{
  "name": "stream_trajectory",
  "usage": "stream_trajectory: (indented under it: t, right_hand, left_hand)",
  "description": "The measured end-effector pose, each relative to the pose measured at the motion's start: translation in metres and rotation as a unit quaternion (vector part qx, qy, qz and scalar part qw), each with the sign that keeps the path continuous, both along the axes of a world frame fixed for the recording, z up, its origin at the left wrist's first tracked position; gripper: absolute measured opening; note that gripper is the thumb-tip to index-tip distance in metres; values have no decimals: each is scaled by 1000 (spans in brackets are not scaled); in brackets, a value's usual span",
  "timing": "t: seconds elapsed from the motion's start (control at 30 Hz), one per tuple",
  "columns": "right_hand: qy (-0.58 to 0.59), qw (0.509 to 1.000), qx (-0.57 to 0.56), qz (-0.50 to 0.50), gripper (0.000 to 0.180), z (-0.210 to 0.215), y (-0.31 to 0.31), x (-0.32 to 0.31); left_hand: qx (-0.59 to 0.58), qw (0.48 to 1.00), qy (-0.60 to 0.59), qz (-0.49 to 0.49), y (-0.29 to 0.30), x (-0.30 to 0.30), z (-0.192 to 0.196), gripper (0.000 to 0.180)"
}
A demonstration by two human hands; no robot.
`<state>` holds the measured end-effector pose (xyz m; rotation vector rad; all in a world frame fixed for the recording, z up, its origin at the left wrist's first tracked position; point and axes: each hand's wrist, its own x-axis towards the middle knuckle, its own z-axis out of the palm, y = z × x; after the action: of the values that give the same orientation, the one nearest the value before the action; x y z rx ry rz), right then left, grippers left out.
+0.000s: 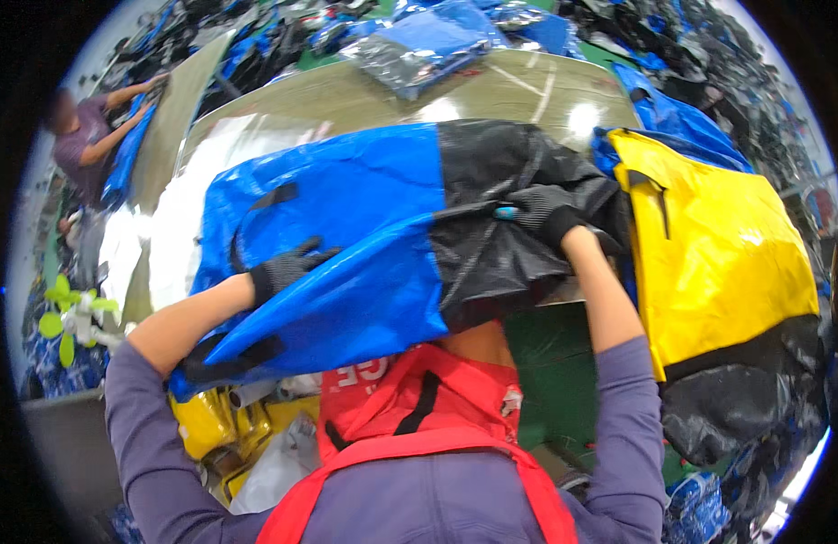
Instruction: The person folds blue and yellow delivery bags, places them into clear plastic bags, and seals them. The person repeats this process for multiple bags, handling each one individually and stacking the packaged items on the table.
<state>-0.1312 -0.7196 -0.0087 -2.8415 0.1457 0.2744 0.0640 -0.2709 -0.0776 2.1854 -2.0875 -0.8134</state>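
A large bag (pixel 364 181), glossy blue with a black end, lies across the table in front of me. My left hand (pixel 290 270), in a dark knit glove, rests on its blue part beside a raised fold, fingers stretched out. On the black end, my right hand (pixel 538 212), gloved the same way, is closed at a crease. A small teal thing (pixel 507 213) shows at its fingertips; its kind cannot be made out. Black straps (pixel 276 197) are on the blue part. The bag's near edge hangs toward my red apron (pixel 382 444).
A yellow and black bag (pixel 722 245) lies at the right. Plastic-wrapped blue packages (pixel 428 41) lie on the shiny tabletop's (pixel 564 86) far edge. At the far left, a person (pixel 88 140) handles blue material. A small green-bladed fan (pixel 74 313) stands left; yellow pieces (pixel 206 426) lie below.
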Motion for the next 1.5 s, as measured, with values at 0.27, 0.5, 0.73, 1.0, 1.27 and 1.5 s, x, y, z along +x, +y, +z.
stream_trajectory:
  t: [0.27,0.5,0.73,1.0,1.27,1.5]
  right_hand:
    - [-27,997,63,-18,49,-14,-17,-9]
    - [0,997,52,-57,41,-4,-11,-16]
    - [-58,994,-86,-40,39,-8,-4,-45]
    - [-55,992,-112,-30,35,-18,-2,-47]
    - [-80,990,-111,-38,34,-12,1,-49]
    - [-68,991,-109,-33,33,-8,2,-47]
  left_hand:
    - [-134,818,279,484,302,-13,79,58]
    - [-307,794,-164,498,284,-65,6,44]
    - [-252,693,30,675,189,-37,25,33]
    - [-152,715,103,675,190,-19,88,48]
    - [-370,447,547,603,145,-48,117,40]
    - [-206,786,-56,579,210,-144,109,42]
